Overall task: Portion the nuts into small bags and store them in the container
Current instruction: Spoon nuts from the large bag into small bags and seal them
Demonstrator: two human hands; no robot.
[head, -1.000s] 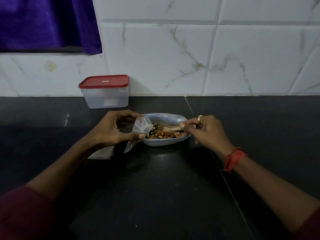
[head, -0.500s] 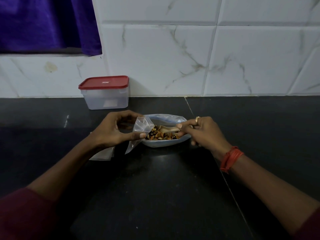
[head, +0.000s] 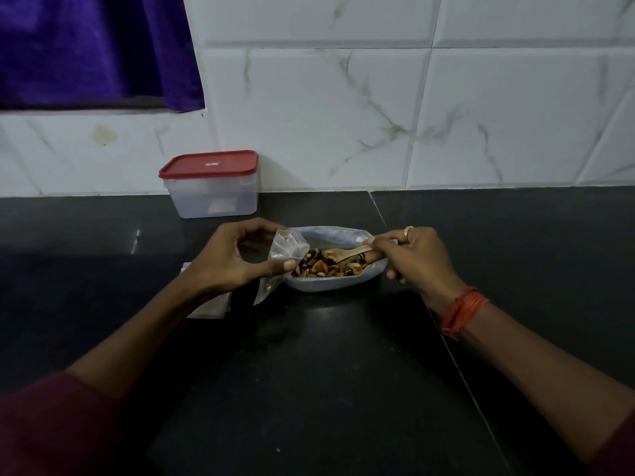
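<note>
Middle of the dark desk (head: 309, 372): a large clear bag (head: 330, 286) lying open with mixed nuts (head: 323, 267) inside. Left grip (head: 233, 259) curled round a small clear bag (head: 285, 247), thumb below and fingers above pinching its mouth apart, right at the left edge of the large bag. Right grip (head: 415, 259) closed on the handle of a pale spoon (head: 347, 253), bowl at the heap of nuts, close to the small bag's mouth; touching or just above, hard to tell. Under the left wrist, flat on the desk, a few spare bags (head: 209, 305). Further back against the tiled wall (head: 343, 115), left of both hands and well apart from them: a clear container (head: 213, 197) with its red lid (head: 209, 163) on. Red thread band (head: 464, 310) on the right wrist, ring (head: 409, 231) on a finger. Purple cloth (head: 86, 46) hanging at top left.
</note>
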